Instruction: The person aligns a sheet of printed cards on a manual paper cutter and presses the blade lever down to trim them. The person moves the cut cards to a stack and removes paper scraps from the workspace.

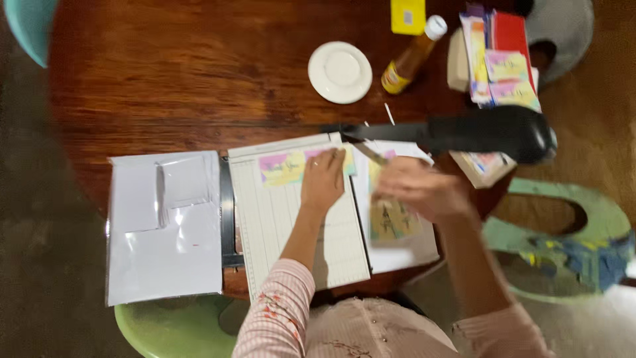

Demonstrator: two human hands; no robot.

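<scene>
Seen from above, a person is working at a paper trimmer (291, 225) lying on a dark wooden worktop (172, 73). The left hand (323, 180) is lying flat, fingers together, pressing a pastel printed card (285, 167) against the trimmer's ruled white board. The right hand (419, 189), blurred, is hovering just right of the cutting edge over a second printed card (392, 222); whether it is gripping anything cannot be told. The black blade handle (490, 131) is standing raised beyond the hands. White sheets (164, 229) are lying at the left; a white saucer (340, 72), an amber bottle (412, 56) and a stack of cards (500, 63) are sitting farther back.
</scene>
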